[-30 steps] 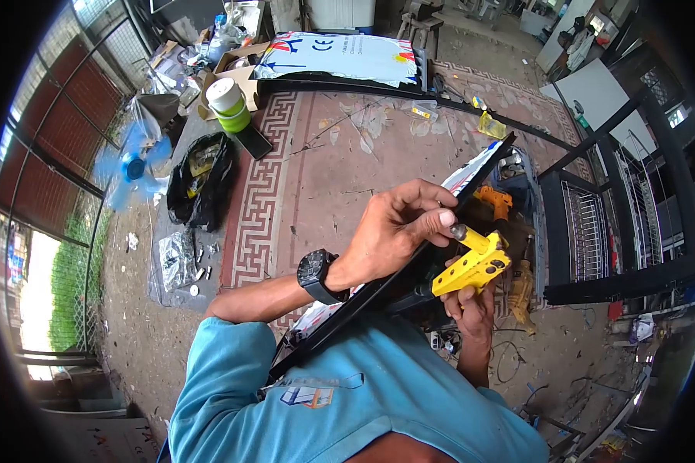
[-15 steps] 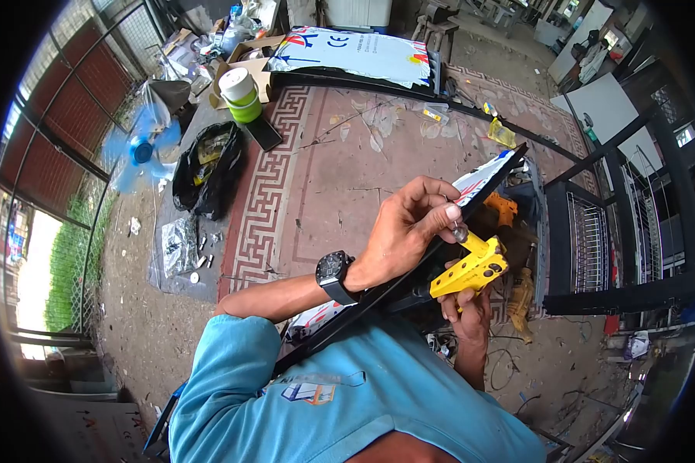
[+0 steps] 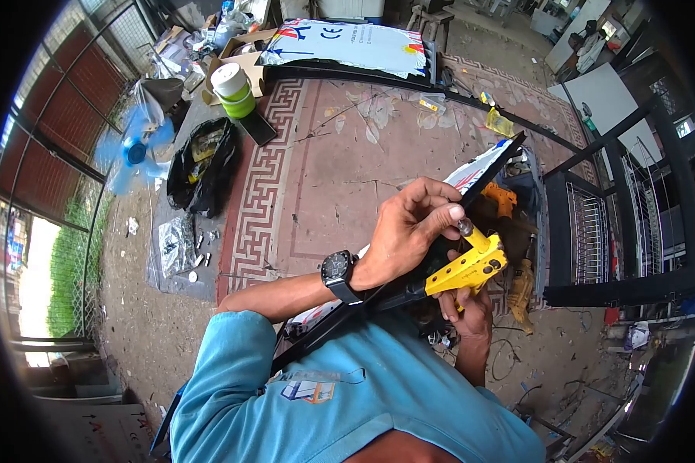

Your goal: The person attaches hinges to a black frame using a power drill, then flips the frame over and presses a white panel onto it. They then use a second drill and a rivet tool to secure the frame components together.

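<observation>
My right hand (image 3: 471,316) is wrapped round the yellow head of a hand riveter (image 3: 465,270), from underneath. The tool's nose tilts up toward my left hand (image 3: 408,235), and a dark handle runs off to the left beneath my wrist. Thumb and forefinger of my left hand are pinched together just at the nose tip. What they pinch is too small to make out clearly; it may be a rivet. A black-edged panel with white printed film (image 3: 477,171) slants behind both hands and against my body. A black watch (image 3: 337,270) is on my left wrist.
Orange (image 3: 502,199) and yellow power tools (image 3: 521,297) lie to the right, beside a black frame with wire racks (image 3: 587,239). Another film-covered panel (image 3: 347,46) lies at the far end. A black bag (image 3: 201,166), green-white jug (image 3: 233,91) and spinning blue fan (image 3: 135,150) are left.
The view has shifted slightly. The riveter has moved a little left and tilts slightly differently. My left fingers stay pinched by its nose, and my right hand still holds it.
</observation>
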Action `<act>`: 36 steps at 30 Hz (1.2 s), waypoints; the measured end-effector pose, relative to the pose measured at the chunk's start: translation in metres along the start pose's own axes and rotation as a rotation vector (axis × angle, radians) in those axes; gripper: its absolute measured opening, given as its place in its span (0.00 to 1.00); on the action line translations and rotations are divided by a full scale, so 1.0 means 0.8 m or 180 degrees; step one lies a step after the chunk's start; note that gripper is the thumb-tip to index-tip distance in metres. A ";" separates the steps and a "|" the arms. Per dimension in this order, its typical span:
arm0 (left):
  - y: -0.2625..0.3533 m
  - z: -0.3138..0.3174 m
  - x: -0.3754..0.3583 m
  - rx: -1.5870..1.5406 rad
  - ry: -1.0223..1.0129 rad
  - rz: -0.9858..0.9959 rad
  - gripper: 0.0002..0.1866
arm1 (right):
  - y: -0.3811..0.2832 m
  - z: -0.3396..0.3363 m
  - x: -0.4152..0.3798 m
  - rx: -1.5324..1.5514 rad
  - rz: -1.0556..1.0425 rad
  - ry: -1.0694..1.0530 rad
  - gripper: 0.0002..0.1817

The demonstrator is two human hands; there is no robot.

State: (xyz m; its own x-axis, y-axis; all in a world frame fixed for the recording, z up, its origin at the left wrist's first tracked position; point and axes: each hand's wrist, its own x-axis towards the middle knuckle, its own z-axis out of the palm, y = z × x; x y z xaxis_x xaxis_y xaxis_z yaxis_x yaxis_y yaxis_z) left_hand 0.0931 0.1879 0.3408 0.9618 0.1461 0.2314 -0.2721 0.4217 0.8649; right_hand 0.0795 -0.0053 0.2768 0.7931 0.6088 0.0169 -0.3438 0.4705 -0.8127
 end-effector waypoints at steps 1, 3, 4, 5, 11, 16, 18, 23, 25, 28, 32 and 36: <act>0.001 0.000 0.000 0.0091 -0.0009 -0.0031 0.09 | -0.007 0.000 -0.002 -0.0300 0.0185 0.0049 0.39; 0.002 -0.002 0.000 0.0149 -0.0050 -0.0081 0.08 | -0.016 -0.006 -0.004 -0.0599 0.0369 0.0102 0.39; 0.003 -0.003 -0.001 0.0210 -0.0090 -0.0134 0.08 | -0.020 -0.011 -0.006 -0.0557 0.0596 -0.0052 0.40; 0.005 -0.006 0.000 0.0210 -0.0084 -0.0138 0.08 | -0.023 -0.013 -0.006 -0.0514 0.0822 -0.0209 0.42; 0.011 -0.013 0.008 -0.0240 -0.0614 -0.0901 0.10 | -0.034 -0.013 -0.009 -0.0637 0.1055 -0.0251 0.41; 0.006 -0.024 0.012 -0.0050 -0.0945 -0.1321 0.12 | -0.036 -0.014 0.000 -0.1392 0.1132 -0.0154 0.36; 0.014 -0.034 0.003 0.0092 -0.1071 -0.1316 0.15 | -0.023 -0.019 0.003 -0.1012 0.0766 -0.0005 0.31; 0.087 -0.157 -0.067 0.3160 -0.1371 -0.0506 0.24 | -0.016 -0.035 0.007 -0.1063 0.0284 0.0027 0.29; 0.107 -0.241 -0.146 0.3792 -0.1075 -0.1486 0.35 | -0.016 -0.061 0.010 -0.0932 0.0233 -0.0104 0.29; 0.099 -0.274 -0.311 0.4201 -0.0516 -0.2737 0.41 | -0.020 -0.073 0.014 -0.0446 0.0096 0.0086 0.30; 0.012 -0.196 -0.406 0.2597 0.1085 -0.1703 0.33 | -0.014 -0.095 0.042 0.0102 -0.0162 -0.0194 0.38; -0.031 -0.186 -0.397 0.1841 0.1588 -0.1412 0.25 | -0.030 -0.082 0.085 0.0419 -0.0165 -0.0742 0.37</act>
State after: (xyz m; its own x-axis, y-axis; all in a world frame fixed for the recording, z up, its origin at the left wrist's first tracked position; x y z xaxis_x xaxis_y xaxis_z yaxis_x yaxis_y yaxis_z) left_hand -0.2096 0.2642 0.1795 0.8139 0.5071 -0.2836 0.3104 0.0330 0.9500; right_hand 0.1750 -0.0170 0.2593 0.6795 0.7052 0.2026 -0.3802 0.5746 -0.7248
